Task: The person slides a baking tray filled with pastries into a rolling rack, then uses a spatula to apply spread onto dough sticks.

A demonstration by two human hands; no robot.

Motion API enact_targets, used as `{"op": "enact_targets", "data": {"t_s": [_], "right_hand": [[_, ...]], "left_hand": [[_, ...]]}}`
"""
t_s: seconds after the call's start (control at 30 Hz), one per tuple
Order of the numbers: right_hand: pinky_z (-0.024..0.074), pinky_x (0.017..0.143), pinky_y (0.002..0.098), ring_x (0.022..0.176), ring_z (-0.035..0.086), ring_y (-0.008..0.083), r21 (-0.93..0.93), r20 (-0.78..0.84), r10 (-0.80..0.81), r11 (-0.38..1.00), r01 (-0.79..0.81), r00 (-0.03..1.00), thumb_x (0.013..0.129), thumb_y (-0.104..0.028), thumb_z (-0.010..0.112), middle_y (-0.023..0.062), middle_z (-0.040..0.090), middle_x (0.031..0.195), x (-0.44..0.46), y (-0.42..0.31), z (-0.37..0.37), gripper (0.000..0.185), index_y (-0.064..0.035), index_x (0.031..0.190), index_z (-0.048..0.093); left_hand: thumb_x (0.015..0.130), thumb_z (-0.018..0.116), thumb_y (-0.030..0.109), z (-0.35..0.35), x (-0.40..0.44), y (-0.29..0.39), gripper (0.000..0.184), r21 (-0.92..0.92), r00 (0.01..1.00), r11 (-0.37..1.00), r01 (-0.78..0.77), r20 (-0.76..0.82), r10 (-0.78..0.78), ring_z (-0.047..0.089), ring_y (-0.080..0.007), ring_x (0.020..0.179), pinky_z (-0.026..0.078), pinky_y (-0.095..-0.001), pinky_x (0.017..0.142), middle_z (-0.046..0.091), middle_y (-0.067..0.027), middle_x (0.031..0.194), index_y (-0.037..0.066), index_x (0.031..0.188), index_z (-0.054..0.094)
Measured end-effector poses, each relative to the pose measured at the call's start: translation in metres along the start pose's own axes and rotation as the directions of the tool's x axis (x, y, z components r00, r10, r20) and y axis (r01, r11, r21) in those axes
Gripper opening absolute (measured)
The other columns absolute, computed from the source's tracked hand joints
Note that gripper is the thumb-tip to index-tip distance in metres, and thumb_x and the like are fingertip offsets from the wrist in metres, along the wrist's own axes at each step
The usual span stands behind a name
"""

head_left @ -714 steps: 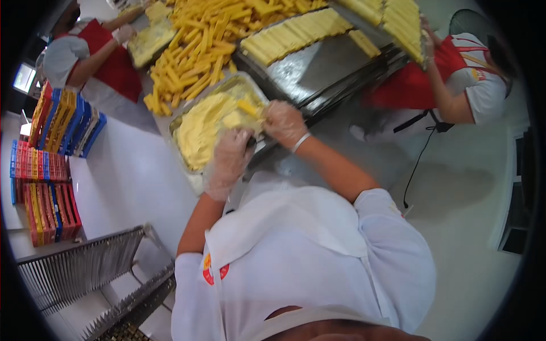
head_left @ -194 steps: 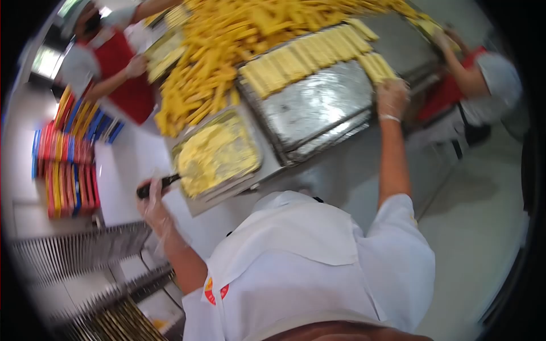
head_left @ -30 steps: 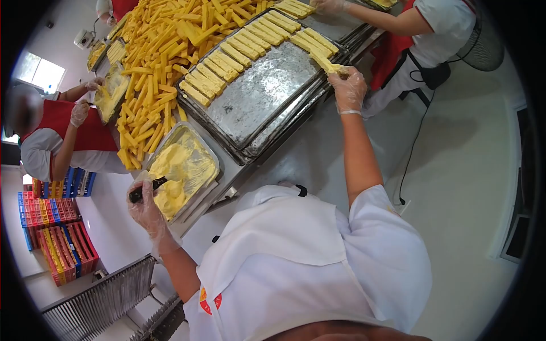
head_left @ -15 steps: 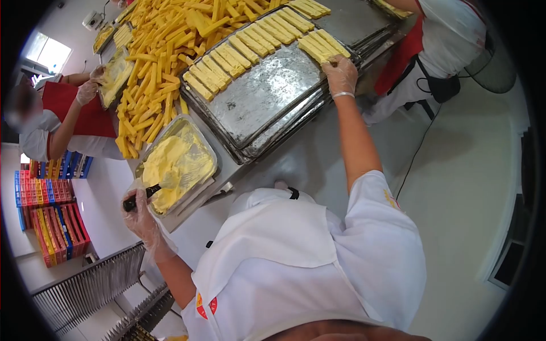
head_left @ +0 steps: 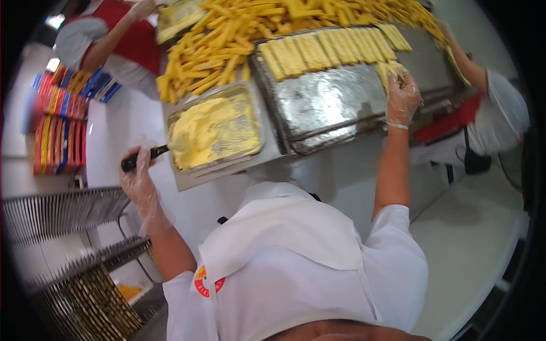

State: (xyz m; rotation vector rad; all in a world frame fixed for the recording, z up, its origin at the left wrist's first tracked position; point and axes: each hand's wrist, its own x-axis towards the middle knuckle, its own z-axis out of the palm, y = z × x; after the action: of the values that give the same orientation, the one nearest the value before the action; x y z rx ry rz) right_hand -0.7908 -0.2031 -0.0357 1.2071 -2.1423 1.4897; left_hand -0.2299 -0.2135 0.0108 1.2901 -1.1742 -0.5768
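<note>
Now half-hiding coated sticks on the tray at two o'clock, clearer earlier, under the curled right hand; cannot tell whether pinching. At nine, gripping the spatula in the left hand, seemingly placing, not spreading.

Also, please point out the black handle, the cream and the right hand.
Black handle [head_left: 129,163], head view: its outer end.
Cream [head_left: 202,128], head view: middle of its mass.
Right hand [head_left: 402,98], head view: its gloved back.

Brightly lit, white glare on metal tray, slight blur, curved edges, black corners
</note>
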Motion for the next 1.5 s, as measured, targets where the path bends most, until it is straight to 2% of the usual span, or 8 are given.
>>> {"op": "enact_targets", "data": {"t_s": [0.13,0.3,0.53,0.73,1.17,1.23,1.3,1.5], "right_hand": [[0.0546,0.070,0.0326,0.078,0.066,0.0194,0.552,0.284,-0.176,0.834,-0.011,0.942,0.086,-0.021,0.070,0.0096,0.070,0.088,-0.001,-0.084,0.064,0.026,-0.0034,0.106,0.070],[0.0513,0.085,0.0401,0.095,0.067,0.0311,0.425,0.663,-0.368,0.902,0.077,0.652,0.086,-0.025,0.063,0.0160,0.070,0.103,-0.037,-0.176,0.166,0.029,-0.0088,0.109,0.069],[0.0496,0.090,0.0443,0.105,0.063,0.0339,-0.034,0.769,-0.148,0.962,0.270,0.622,0.088,-0.036,0.066,0.0160,0.067,0.113,-0.047,-0.242,0.291,0.043,-0.0084,0.121,0.062],[0.0514,0.089,0.0428,0.112,0.062,0.0312,-0.254,0.798,0.088,0.946,0.200,0.597,0.091,-0.035,0.060,0.0144,0.067,0.115,-0.065,-0.257,0.361,0.037,-0.0100,0.118,0.061],[0.0526,0.062,0.0436,0.066,0.066,0.0310,-0.086,0.407,-0.256,0.945,0.315,0.877,0.088,-0.029,0.059,0.0180,0.068,0.075,-0.019,-0.194,0.309,0.028,-0.0027,0.085,0.070],[0.0531,0.062,0.0409,0.067,0.068,0.0249,-0.012,0.335,-0.247,0.964,0.266,0.909,0.087,-0.027,0.064,0.0160,0.070,0.075,-0.024,-0.204,0.268,0.027,-0.0011,0.084,0.069],[0.0558,0.065,0.0369,0.071,0.070,0.0219,0.610,0.491,-0.055,0.734,-0.298,0.870,0.087,-0.017,0.066,0.0129,0.072,0.077,-0.041,-0.217,0.230,0.019,0.0009,0.091,0.070],[0.0570,0.069,0.0288,0.073,0.069,0.0149,0.401,0.778,-0.009,0.777,-0.485,0.629,0.089,-0.018,0.067,0.0110,0.073,0.089,-0.115,-0.242,0.120,0.024,-0.0015,0.106,0.070]], "left_hand": [[0.087,0.070,0.003,-0.015,0.001,0.014,0.021,-0.072,1.000,0.997,-0.016,-0.025,0.014,0.065,-0.0173,0.085,0.058,-0.0279,0.066,0.062,-0.0099,0.102,-0.003,0.105,0.061],[0.087,0.070,0.003,-0.036,0.004,0.012,0.022,-0.051,0.998,0.999,0.012,-0.055,-0.015,0.065,-0.0177,0.084,0.058,-0.0280,0.066,0.062,-0.0114,0.103,-0.004,0.105,0.061],[0.086,0.070,0.001,-0.089,0.004,0.015,0.020,0.022,0.990,1.000,0.001,-0.138,0.002,0.061,-0.0155,0.086,0.055,-0.0270,0.070,0.061,-0.0100,0.101,-0.003,0.104,0.061],[0.085,0.072,0.002,-0.122,0.018,0.001,0.023,0.021,0.991,0.999,0.030,-0.134,-0.027,0.059,-0.0130,0.087,0.052,-0.0255,0.075,0.061,-0.0073,0.100,-0.001,0.105,0.062],[0.086,0.071,0.000,-0.079,0.056,0.002,0.020,-0.102,0.988,0.994,-0.039,0.148,0.054,0.060,-0.0126,0.088,0.052,-0.0258,0.082,0.064,-0.0077,0.096,-0.004,0.104,0.062],[0.084,0.073,0.003,-0.071,0.055,0.010,0.018,-0.084,0.940,0.996,-0.012,0.337,0.040,0.062,-0.0143,0.085,0.052,-0.0277,0.079,0.066,-0.0069,0.092,0.000,0.100,0.064],[0.086,0.070,0.003,-0.062,0.051,0.005,0.017,0.070,0.818,0.969,-0.237,0.553,0.160,0.063,-0.0163,0.085,0.052,-0.0289,0.078,0.067,-0.0078,0.092,0.000,0.101,0.064],[0.084,0.070,0.017,0.006,0.053,-0.027,0.018,0.152,0.481,0.877,-0.456,0.871,0.099,0.062,-0.0258,0.076,0.049,-0.0356,0.070,0.065,-0.0135,0.084,0.003,0.094,0.065]]}}
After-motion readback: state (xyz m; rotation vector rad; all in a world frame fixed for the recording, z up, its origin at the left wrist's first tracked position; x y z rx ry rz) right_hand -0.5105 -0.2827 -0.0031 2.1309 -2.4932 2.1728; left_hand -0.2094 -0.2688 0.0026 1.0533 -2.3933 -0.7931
